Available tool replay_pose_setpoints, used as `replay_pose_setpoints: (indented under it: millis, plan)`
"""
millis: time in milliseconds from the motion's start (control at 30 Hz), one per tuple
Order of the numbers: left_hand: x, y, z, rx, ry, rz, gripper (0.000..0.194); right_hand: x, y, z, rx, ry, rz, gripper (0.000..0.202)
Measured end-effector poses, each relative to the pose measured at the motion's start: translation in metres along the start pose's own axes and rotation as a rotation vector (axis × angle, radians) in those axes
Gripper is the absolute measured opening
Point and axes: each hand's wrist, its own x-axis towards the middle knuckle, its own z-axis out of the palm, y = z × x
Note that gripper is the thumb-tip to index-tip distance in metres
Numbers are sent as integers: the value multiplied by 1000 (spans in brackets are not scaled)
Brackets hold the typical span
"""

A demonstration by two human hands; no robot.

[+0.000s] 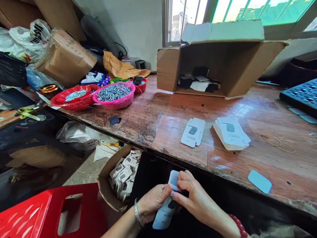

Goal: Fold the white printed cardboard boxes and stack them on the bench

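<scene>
Over my lap, below the table's front edge, my left hand (pixel 154 202) grips a small white printed cardboard box (pixel 163 217) by its side. A dark picture and lettering show on its lower face. My right hand (pixel 192 191) is closed on the upper part of the same box, thumb and fingers pinching near a flap. The fingers hide part of the box, so I cannot tell how far it is folded. On the table ahead lie a few flat printed box blanks (pixel 193 133) and a thicker stack of them (pixel 231 132). A pale blue rounded card (pixel 260 181) rests near the edge.
A large open carton (pixel 168 69) stands by the window with cards inside. Baskets of metal parts, one pink (pixel 115 103), sit back left. Below, a carton (pixel 106 191) holds many small white boxes beside a red stool (pixel 85 205). A rubber band (pixel 277 142) lies right.
</scene>
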Motion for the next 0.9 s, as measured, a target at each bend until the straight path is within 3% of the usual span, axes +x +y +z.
replay_pose_setpoints:
  millis: [67,167,233,267,300,367,433,567,667,767,900]
  plan:
    - [3,-1,-4,29,83,36,64,-4,4,6,4,36,-62,28]
    - [8,1,-10,50,258,111,59,-11,12,24,55,340,-123,10]
    - [11,3,-13,40,362,162,58,-14,17,36,134,552,-65,27]
    - [11,3,-13,32,393,178,58,-15,19,40,207,572,-6,32]
    - [12,2,-12,25,408,189,58,-15,22,44,302,515,59,31]
    - [10,0,-10,12,409,201,58,-14,26,48,479,277,169,20]
    - [8,-2,-7,-14,401,218,54,-15,30,50,523,143,226,32]
    - [4,-6,-8,-4,369,291,46,-23,38,55,341,295,258,43]
    - [1,-10,-16,85,388,292,40,-29,39,61,289,310,244,43]
    - [1,-15,-20,121,375,266,48,-30,38,64,436,347,243,30]
    - [-1,-18,-14,105,375,344,68,-29,35,60,648,526,213,25]
